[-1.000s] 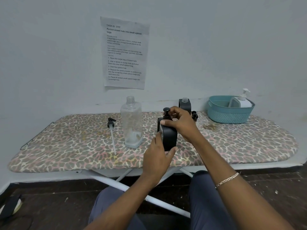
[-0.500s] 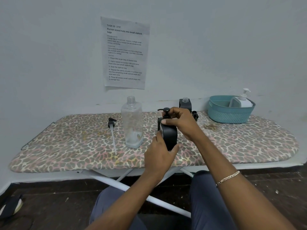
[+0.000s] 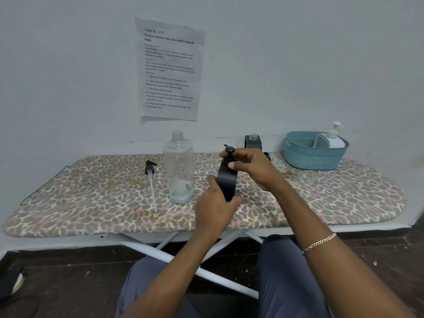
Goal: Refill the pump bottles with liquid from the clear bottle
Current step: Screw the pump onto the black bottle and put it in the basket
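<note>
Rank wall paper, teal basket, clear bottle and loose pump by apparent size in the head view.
1. wall paper
2. teal basket and clear bottle: too alike to rank
3. loose pump

Black pump bottle [image 3: 227, 182], leopard-print ironing board [image 3: 321, 198], teal basket [image 3: 314, 157], white dispenser [image 3: 333, 138].

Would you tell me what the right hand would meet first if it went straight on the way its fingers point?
Probably the clear bottle, left of the black pump bottle the right hand grips; depth is unclear.
</note>
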